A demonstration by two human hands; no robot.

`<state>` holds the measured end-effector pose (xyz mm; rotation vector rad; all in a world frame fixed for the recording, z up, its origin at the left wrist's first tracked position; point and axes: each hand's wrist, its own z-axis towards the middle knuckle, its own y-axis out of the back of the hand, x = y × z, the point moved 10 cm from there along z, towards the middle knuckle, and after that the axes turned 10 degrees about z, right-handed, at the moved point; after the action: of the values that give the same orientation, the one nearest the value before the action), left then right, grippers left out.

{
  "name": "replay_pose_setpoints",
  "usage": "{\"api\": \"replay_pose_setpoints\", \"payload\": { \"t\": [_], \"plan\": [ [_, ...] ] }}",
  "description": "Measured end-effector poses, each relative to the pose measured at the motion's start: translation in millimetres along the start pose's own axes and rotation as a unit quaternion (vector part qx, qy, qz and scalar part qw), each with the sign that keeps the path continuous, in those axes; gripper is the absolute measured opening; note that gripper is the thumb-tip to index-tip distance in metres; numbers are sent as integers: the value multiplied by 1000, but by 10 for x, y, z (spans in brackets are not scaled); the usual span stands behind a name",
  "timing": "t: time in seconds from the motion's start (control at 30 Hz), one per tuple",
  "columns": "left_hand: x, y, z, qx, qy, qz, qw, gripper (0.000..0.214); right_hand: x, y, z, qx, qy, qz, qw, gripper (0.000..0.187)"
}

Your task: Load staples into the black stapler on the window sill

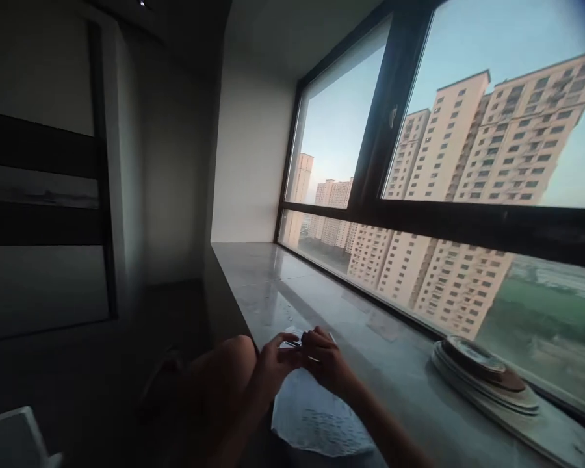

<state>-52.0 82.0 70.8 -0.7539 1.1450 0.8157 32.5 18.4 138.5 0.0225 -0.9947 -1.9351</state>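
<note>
My left hand (274, 366) and my right hand (327, 361) meet over the near part of a grey stone window sill (273, 279). Both have their fingers pinched together around a small thin pale object (297, 344) held between them; I cannot make out what it is. Below my hands a pale sheet or cloth (312, 416) lies on the sill and hangs over its edge. My bare knee (224, 383) is raised just left of my hands.
A round stack of flat plate-like discs (482, 377) rests on the sill at the right, next to the large dark-framed window (448, 221). A dim wall and panel stand to the left. A pale object (14, 439) shows at the bottom left corner.
</note>
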Motion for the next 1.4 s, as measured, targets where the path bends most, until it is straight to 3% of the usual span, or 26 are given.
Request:
{"api": "replay_pose_setpoints", "payload": {
  "t": [0.1,0.17,0.27,0.33,0.4,0.47,0.57,0.7,0.87,1.0,1.13,1.27,1.4],
  "plan": [
    [-13,-83,-14,38,-7,18,999,47,-39,-21,11,-2,0,26,1000,22],
    [-46,-19,15,21,-20,53,998,47,-227,146,1,-44,-35,40,998,19],
    [-118,264,67,-70,-54,138,986,37,-840,589,-219,-142,-178,3,974,13],
    [-90,481,97,-123,-63,208,968,32,-1342,834,-565,-177,-309,-36,934,13],
    [9,671,164,-152,-69,271,948,30,-1777,946,-989,-190,-423,-34,885,12],
    [129,804,305,-164,-87,317,930,29,-2047,958,-1297,-185,-471,-37,862,13],
    [301,726,717,-97,-121,384,910,26,-2259,925,-1474,-168,-481,-62,858,19],
    [422,470,1321,-18,-149,396,906,25,-2462,901,-1405,-138,-496,-95,852,26],
    [699,197,1625,105,-153,429,884,34,-2682,918,-1299,-131,-501,-111,848,39],
    [815,213,1582,128,-154,470,860,34,-2588,983,-1338,-184,-487,-96,849,43],
    [762,292,1516,91,-157,503,845,30,-2013,899,-1076,-234,-371,-4,899,48],
    [716,344,1443,65,-149,533,830,22,-1415,691,-676,-202,-241,82,946,45],
    [691,368,1340,55,-144,551,820,23,-1248,401,-589,-111,-200,129,965,45]
  ]
}}
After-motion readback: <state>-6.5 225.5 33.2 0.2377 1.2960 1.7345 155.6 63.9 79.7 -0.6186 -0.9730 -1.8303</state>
